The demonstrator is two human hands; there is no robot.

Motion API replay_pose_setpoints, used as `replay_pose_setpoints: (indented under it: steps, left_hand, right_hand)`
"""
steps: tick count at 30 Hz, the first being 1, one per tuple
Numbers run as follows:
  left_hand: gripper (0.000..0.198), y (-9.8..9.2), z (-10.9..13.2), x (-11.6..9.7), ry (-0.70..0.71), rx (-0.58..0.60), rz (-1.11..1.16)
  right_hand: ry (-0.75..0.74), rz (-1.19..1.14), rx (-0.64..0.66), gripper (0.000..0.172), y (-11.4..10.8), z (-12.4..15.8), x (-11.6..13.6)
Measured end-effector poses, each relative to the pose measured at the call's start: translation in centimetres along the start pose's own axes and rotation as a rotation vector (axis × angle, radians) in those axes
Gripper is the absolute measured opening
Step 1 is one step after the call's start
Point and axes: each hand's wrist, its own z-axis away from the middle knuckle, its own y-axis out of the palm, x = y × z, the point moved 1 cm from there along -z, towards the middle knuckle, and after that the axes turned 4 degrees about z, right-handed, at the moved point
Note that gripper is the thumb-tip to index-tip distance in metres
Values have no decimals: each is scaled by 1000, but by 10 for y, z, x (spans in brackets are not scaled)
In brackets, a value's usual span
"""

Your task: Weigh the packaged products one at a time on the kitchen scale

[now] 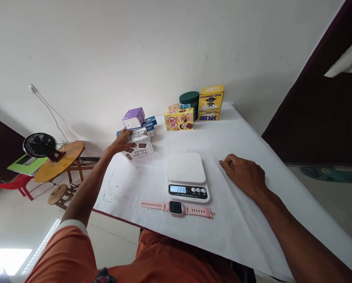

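Observation:
At the far left of the table, my left hand (123,140) grips a white "Su-per Meal" box (140,150), fingers over its top and thumb on the front. My right hand (246,173) rests on the white cloth to the right of a white kitchen scale (186,168), its fingers curled in with nothing visible in them. The scale's plate is bare, and its lit display (178,189) seems to read 223. In front of the scale lies a pink-strapped smartwatch (176,208), stretched out flat with a dark screen.
Behind the white box are blue boxes (150,126) and a purple-topped pack (134,117). Along the back stand a yellow snack box (179,119), a green-lidded tub (189,103) and a yellow "COME ON" box (211,102). A black fan (39,145) sits on a small wooden table (76,151) at left.

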Motion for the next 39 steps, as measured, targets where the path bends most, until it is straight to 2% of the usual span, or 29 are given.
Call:
replay_pose_setpoints:
  steps: [3,7,10,13,15,17,19,21,24,27,30,33,36,39]
  left_hand:
    - [70,4,-12,12,-17,-14,-1]
    - [68,-2,-25,17,13,31,-54]
    - [67,-5,-27,15,7,37,-101]
    - [78,-4,-24,5,-10,27,-145]
    - [88,1,-27,-10,42,-29,-150]
    - [92,12,-38,-33,165,-115,-111]
    - [92,29,-60,-63,294,-180,-38]
    - [92,51,-90,-94,355,-190,29]
    - [95,78,-139,-136,296,-161,26]
    - [102,88,-183,-157,167,-148,-42]
    - [108,88,-215,-159,83,-45,-118]
    - [98,89,-233,-154,55,58,-154]
    - [91,96,-235,-149,64,50,-160]
    - [87,101,-226,-145,79,11,-165]
  right_hand:
    - [17,10,14,22,-2,1,2]
    - [16,9,24,24,-5,2,4]
    - [17,-1,23,24,-7,3,5]
    - [14,-7,7,23,-9,5,7]
    - [10,-2,-6,23,-9,5,8]
    - [5,4,-15,23,-9,4,8]
    - [11,7,-17,22,-9,4,8]
    - [10,3,-16,20,-9,5,8]
    - [-10,-3,-13,19,-9,6,6]
    - [-16,2,-5,18,-8,6,4]
    - [-13,22,3,20,-7,5,3]
    - [-11,31,13,21,-6,4,3]
    - [-2,21,11,23,-4,4,2]
    - [6,10,-4,22,-3,3,1]
